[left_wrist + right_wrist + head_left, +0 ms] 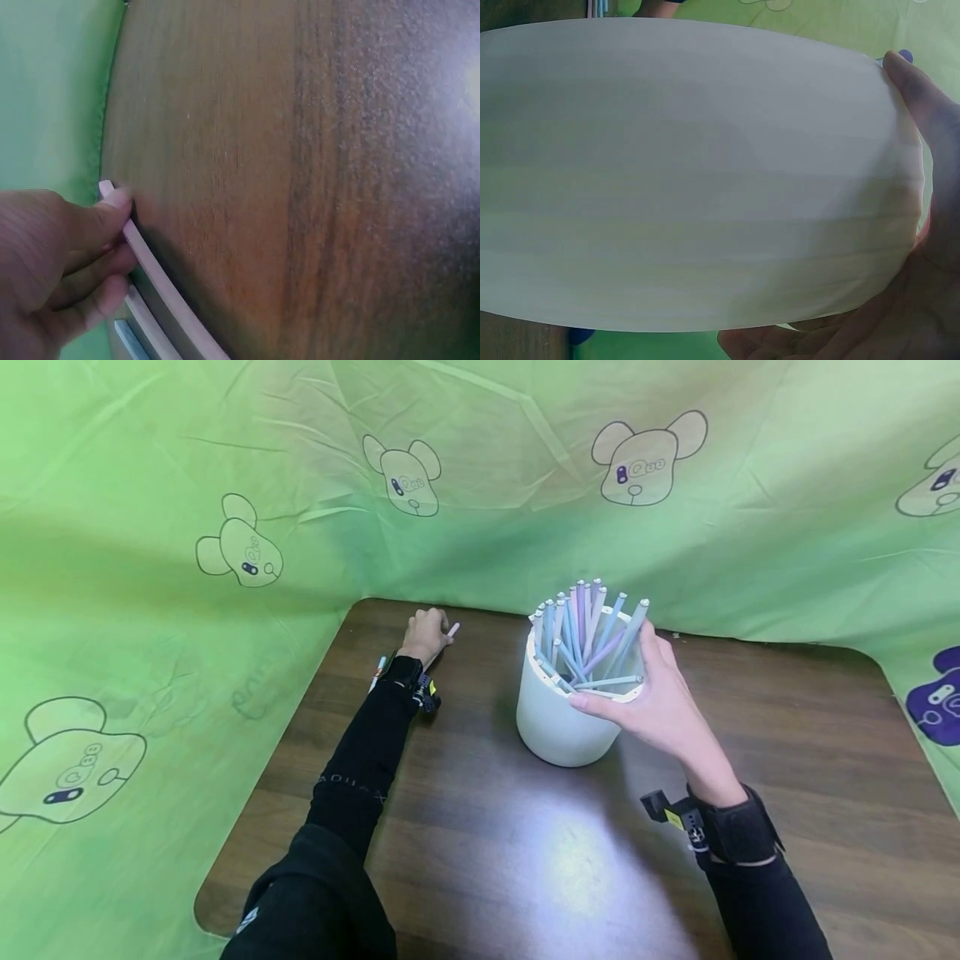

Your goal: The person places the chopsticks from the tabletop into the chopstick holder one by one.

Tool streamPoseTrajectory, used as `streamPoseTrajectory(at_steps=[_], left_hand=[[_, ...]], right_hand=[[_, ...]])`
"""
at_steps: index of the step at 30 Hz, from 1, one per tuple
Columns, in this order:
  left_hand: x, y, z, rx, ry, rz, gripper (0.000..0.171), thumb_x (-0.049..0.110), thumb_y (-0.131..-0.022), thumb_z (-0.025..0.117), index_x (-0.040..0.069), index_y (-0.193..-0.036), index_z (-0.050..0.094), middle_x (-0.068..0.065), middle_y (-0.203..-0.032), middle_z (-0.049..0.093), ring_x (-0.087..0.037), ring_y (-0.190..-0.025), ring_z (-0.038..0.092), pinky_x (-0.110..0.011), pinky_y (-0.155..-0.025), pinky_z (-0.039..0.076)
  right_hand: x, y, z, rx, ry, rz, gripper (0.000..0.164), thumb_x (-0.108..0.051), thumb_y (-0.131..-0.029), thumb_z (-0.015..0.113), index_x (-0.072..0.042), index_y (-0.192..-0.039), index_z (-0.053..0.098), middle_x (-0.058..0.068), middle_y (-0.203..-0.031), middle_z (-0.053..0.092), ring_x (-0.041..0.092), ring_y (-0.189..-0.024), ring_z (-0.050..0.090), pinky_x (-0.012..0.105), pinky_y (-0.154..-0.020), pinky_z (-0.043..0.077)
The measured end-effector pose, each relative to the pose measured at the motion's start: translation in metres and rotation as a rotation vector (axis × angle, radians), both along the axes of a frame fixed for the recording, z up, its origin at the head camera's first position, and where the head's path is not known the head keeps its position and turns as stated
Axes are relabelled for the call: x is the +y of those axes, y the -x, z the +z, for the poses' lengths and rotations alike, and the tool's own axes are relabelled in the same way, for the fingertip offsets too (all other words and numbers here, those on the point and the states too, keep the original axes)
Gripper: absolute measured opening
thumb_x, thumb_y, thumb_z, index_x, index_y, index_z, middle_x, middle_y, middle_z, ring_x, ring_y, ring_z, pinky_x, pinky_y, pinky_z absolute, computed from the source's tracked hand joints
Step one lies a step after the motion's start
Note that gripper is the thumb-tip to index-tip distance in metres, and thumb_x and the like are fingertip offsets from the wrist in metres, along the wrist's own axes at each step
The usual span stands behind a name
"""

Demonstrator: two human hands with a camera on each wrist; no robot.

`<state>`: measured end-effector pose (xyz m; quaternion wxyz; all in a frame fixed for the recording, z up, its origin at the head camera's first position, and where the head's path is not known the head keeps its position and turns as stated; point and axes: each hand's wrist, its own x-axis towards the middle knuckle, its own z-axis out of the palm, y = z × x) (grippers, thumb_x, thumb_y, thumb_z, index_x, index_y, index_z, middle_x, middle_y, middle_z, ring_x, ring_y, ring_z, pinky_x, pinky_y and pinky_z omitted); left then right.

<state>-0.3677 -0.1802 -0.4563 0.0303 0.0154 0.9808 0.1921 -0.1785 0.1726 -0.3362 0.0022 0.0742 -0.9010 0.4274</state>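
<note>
At the table's far left corner, my left hand (426, 635) pinches a slim pale pink stick (169, 289) between thumb and fingers. Beside it in the left wrist view lie a second pale stick (150, 322) and a blue stick (131, 339). My right hand (660, 693) grips the upper right side of a white round container (566, 727), thumb along the near rim and fingers on the far side. Upright and leaning in the container are several thin blue, purple and white sticks (581, 631). The container's pale wall (697, 172) fills most of the right wrist view.
The dark wooden table (465, 827) has rounded corners and a bright light reflection in front of the container. A green cloth (495, 543) printed with cartoon heads hangs behind the table and down its left side. Stick ends (378, 670) show beside the left wrist.
</note>
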Motion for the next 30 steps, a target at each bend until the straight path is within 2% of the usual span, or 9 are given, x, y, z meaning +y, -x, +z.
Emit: streamPoseTrajectory(at_steps=[5, 10, 15, 20, 23, 25, 30], left_hand=[[0.002, -0.002, 0.009, -0.023, 0.000, -0.004, 0.019, 0.015, -0.088, 0.079, 0.005, -0.103, 0.073, -0.017, -0.114, 0.072, -0.037, -0.108, 0.068, -0.045, -0.093, 0.057], [0.005, -0.001, 0.034, -0.021, -0.050, -0.010, 0.018, 0.011, -0.091, 0.074, 0.002, -0.107, 0.074, -0.018, -0.114, 0.072, -0.035, -0.104, 0.070, -0.044, -0.089, 0.059], [0.009, 0.001, 0.067, 0.046, -0.130, -0.042, 0.022, 0.006, -0.095, 0.066, -0.001, -0.115, 0.073, -0.021, -0.111, 0.075, -0.034, -0.097, 0.073, -0.039, -0.085, 0.062], [0.014, -0.001, 0.111, 0.133, -0.197, -0.039, 0.027, 0.006, -0.098, 0.063, 0.000, -0.124, 0.069, -0.018, -0.118, 0.074, -0.031, -0.104, 0.073, -0.036, -0.089, 0.061], [0.021, -0.008, 0.144, 0.228, -0.257, -0.027, 0.033, 0.005, -0.098, 0.062, 0.002, -0.131, 0.064, -0.018, -0.120, 0.074, -0.028, -0.106, 0.073, -0.032, -0.086, 0.062], [0.027, -0.016, 0.168, 0.317, -0.301, -0.030, 0.037, 0.006, -0.098, 0.062, 0.004, -0.136, 0.061, -0.018, -0.119, 0.074, -0.027, -0.104, 0.075, -0.029, -0.084, 0.062], [0.041, -0.044, 0.224, 0.644, -0.423, -0.120, 0.044, 0.006, -0.096, 0.067, 0.008, -0.139, 0.060, -0.020, -0.106, 0.077, -0.026, -0.093, 0.078, -0.021, -0.078, 0.061]], right_hand=[[-0.001, 0.001, -0.001, 0.005, 0.000, 0.004, 0.116, -0.054, -0.069, 0.089, -0.051, -0.157, 0.012, 0.014, -0.160, 0.029, 0.031, -0.144, 0.032, 0.065, -0.111, 0.033], [-0.001, 0.001, -0.001, 0.008, -0.001, 0.002, 0.115, -0.054, -0.069, 0.090, -0.054, -0.155, 0.014, 0.014, -0.159, 0.030, 0.030, -0.143, 0.032, 0.064, -0.110, 0.034], [-0.001, 0.001, 0.000, 0.009, -0.001, 0.000, 0.116, -0.054, -0.069, 0.090, -0.054, -0.155, 0.012, 0.014, -0.160, 0.030, 0.031, -0.144, 0.032, 0.065, -0.111, 0.033], [-0.001, 0.001, 0.001, 0.006, -0.004, 0.000, 0.118, -0.054, -0.069, 0.090, -0.053, -0.156, 0.010, 0.014, -0.161, 0.028, 0.032, -0.145, 0.031, 0.067, -0.111, 0.032], [-0.001, 0.001, 0.000, 0.006, -0.007, 0.002, 0.117, -0.054, -0.069, 0.090, -0.053, -0.156, 0.011, 0.014, -0.161, 0.028, 0.032, -0.145, 0.031, 0.067, -0.111, 0.032], [-0.002, 0.001, 0.000, 0.008, -0.008, 0.001, 0.117, -0.055, -0.069, 0.090, -0.052, -0.156, 0.012, 0.013, -0.161, 0.028, 0.032, -0.145, 0.031, 0.067, -0.111, 0.032], [-0.001, 0.002, -0.001, 0.001, -0.015, -0.007, 0.120, -0.056, -0.069, 0.089, -0.050, -0.157, 0.009, 0.014, -0.163, 0.026, 0.034, -0.146, 0.031, 0.067, -0.111, 0.032]])
